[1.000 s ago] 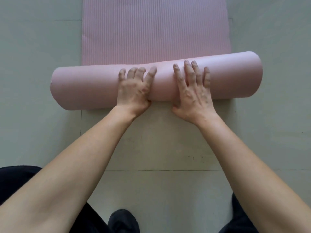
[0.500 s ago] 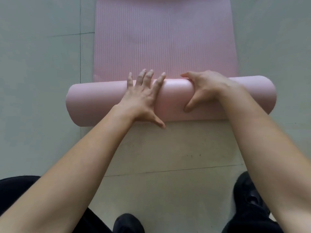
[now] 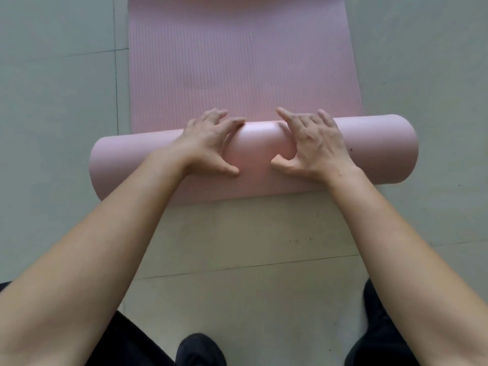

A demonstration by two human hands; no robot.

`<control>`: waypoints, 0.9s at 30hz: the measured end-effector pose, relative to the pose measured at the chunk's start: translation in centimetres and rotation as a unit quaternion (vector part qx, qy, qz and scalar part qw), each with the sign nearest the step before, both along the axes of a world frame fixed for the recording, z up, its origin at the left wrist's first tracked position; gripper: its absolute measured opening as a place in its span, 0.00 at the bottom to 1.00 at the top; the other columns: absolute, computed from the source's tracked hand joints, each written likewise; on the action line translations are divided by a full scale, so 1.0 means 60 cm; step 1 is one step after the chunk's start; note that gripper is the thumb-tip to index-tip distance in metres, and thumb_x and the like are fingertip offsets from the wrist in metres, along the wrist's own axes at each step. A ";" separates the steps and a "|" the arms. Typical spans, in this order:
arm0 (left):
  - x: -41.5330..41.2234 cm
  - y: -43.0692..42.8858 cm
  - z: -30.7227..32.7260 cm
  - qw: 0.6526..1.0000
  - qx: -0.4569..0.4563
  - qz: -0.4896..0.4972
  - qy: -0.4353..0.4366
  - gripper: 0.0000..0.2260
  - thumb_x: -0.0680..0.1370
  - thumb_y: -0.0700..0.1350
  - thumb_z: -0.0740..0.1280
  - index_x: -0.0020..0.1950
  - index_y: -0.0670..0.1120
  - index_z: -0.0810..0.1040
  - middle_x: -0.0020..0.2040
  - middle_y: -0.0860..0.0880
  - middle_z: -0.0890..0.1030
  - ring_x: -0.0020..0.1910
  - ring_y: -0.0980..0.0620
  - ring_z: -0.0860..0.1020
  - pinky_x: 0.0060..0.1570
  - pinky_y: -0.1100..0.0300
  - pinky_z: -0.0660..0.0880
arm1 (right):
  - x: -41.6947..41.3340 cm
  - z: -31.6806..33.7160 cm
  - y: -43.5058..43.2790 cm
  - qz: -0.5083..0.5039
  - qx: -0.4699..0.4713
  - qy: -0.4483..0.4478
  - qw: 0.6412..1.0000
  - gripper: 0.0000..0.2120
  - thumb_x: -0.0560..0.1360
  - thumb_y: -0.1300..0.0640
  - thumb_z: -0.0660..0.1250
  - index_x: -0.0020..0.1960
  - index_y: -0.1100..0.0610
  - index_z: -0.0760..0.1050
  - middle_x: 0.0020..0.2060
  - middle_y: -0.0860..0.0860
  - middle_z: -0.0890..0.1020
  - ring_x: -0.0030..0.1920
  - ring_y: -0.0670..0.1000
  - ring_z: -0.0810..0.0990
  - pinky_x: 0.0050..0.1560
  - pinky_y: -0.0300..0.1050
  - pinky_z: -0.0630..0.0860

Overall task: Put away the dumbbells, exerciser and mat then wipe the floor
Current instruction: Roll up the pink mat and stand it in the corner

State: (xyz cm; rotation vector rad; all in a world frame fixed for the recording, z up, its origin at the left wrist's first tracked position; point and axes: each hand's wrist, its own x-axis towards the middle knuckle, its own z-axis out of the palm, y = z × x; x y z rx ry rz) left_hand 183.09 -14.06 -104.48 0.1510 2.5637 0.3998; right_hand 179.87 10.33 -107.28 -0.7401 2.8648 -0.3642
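Head view: the mat-rolling step is in hand. The left hand (image 3: 208, 143) and right hand (image 3: 314, 146) clamp the rolled part of the pink yoga mat (image 3: 383, 151), fingers hooked over its top and thumbs on the near side. The unrolled stretch lies ahead on the tiled floor (image 3: 52, 128). The next move probably calls for an even forward push, keeping the edges square.

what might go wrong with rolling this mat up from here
1. The mat roll lies skewed to the flat stretch, its right end farther ahead, so it may wind crooked and cone out.
2. The left hand and right hand both grip near the middle; the unheld ends may loosen.
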 end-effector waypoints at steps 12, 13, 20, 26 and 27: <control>-0.007 0.055 -0.087 0.940 -0.158 0.117 0.278 0.30 0.80 0.66 0.48 0.67 0.46 0.74 0.58 0.41 0.79 0.59 0.40 0.75 0.67 0.37 0.60 | 0.008 -0.057 -0.010 -0.092 -0.066 0.165 0.980 0.27 0.82 0.41 0.56 0.74 0.57 0.70 0.73 0.62 0.69 0.75 0.63 0.64 0.76 0.64 0.53; -0.018 0.052 -0.081 0.935 -0.156 0.122 0.295 0.28 0.81 0.64 0.49 0.63 0.46 0.77 0.53 0.41 0.80 0.54 0.40 0.77 0.64 0.39 0.64 | 0.015 -0.061 -0.003 -0.093 -0.054 0.169 0.980 0.29 0.81 0.40 0.56 0.75 0.58 0.68 0.74 0.62 0.68 0.76 0.63 0.63 0.76 0.65 0.53; -0.055 0.049 -0.018 0.968 -0.100 0.131 0.191 0.28 0.81 0.60 0.47 0.39 0.44 0.77 0.44 0.37 0.82 0.46 0.37 0.79 0.45 0.51 0.67 | 0.018 -0.047 0.007 -0.093 -0.050 0.231 0.967 0.30 0.78 0.34 0.57 0.67 0.55 0.77 0.61 0.56 0.81 0.65 0.60 0.76 0.73 0.63 0.61; -0.026 0.048 -0.029 0.957 -0.104 0.169 0.214 0.28 0.80 0.61 0.43 0.53 0.46 0.78 0.57 0.40 0.80 0.57 0.39 0.76 0.56 0.48 0.68 | -0.062 -0.028 -0.034 -0.119 -0.024 0.163 0.979 0.27 0.78 0.38 0.54 0.60 0.55 0.81 0.49 0.60 0.84 0.52 0.62 0.80 0.68 0.57 0.66; -0.019 0.055 -0.032 0.953 -0.109 0.174 0.222 0.29 0.79 0.62 0.44 0.60 0.47 0.77 0.62 0.40 0.78 0.62 0.40 0.74 0.61 0.46 0.66 | -0.082 -0.026 -0.043 -0.141 -0.027 0.174 0.974 0.27 0.79 0.39 0.54 0.61 0.56 0.81 0.50 0.60 0.84 0.53 0.63 0.80 0.69 0.57 0.65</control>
